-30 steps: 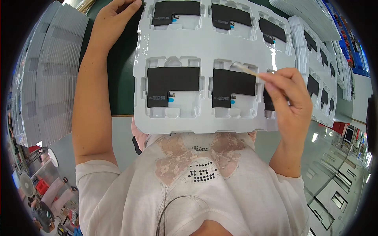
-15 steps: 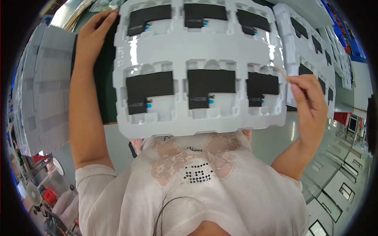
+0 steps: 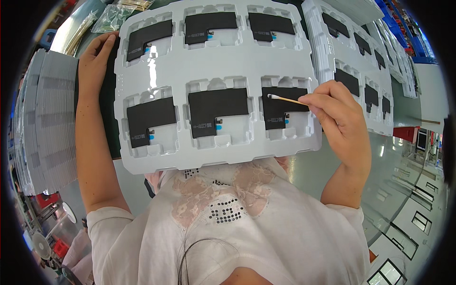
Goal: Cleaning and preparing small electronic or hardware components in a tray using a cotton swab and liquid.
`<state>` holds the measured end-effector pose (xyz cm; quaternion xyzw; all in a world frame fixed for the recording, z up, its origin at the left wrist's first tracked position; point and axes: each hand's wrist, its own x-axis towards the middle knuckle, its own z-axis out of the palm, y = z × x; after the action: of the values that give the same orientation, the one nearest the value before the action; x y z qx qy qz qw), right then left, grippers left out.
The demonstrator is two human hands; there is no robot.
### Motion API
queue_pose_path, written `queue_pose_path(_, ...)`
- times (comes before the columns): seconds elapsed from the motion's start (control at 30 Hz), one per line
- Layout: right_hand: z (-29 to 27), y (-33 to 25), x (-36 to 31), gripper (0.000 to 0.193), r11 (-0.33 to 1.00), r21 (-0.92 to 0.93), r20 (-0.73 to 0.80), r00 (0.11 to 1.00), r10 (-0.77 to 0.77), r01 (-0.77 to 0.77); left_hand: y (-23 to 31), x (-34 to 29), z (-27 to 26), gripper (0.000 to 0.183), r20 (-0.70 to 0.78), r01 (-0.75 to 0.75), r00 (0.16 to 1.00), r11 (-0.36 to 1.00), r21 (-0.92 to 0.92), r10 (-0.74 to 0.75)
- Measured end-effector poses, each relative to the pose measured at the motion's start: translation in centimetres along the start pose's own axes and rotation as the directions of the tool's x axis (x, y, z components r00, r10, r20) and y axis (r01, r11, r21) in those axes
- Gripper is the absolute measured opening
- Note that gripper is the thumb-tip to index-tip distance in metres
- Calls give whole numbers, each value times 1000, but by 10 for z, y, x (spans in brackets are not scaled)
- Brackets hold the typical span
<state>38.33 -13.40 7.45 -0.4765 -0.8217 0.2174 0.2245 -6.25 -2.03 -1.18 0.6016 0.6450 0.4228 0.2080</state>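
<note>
In front of me lies a white plastic tray (image 3: 213, 61) with L-shaped black batteries in its recesses, in two rows. Each battery has a small connector and a bit of blue beside it. My right hand (image 3: 342, 123) pinches a cotton swab (image 3: 289, 100) by its wooden stick. The swab's white tip is over the near-right battery (image 3: 275, 111); whether it touches the surface I cannot tell. At the tray's far left edge, my left hand (image 3: 96, 66) has its thumb and fingers closed on the rim, with the fingertips partly hidden.
Tall stacked white trays (image 3: 45, 123) stand to the left. On the right, another stack of trays (image 3: 327, 52) holds more black batteries. Beyond my left hand lie a clear plastic bag (image 3: 113, 18) and bundled wooden sticks (image 3: 80, 35). Blue bins (image 3: 413, 28) line the far right.
My right hand has brought the swab from the tray's right edge in over the near-right battery. The whole scene sits further left in view. My left hand stays at the tray's edge.
</note>
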Motion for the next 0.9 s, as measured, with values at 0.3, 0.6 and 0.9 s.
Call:
queue_pose_path(0.3, 0, 10, 6, 16, 992, -64, 30, 994, -106, 108, 0, 0, 1, 28, -11, -3, 1000, 1000, 28, 3)
queue_pose_path(0.6, 5, 13, 6, 22, 995, -81, -12, 998, -67, 65, 2, -1, 1, 28, -5, 2, 1000, 1000, 6, -2)
queue_pose_path(0.9, 1, 10, 2, 22, 987, -127, 37, 995, -94, 98, 2, -1, 2, 27, -9, -11, 1000, 1000, 29, 12)
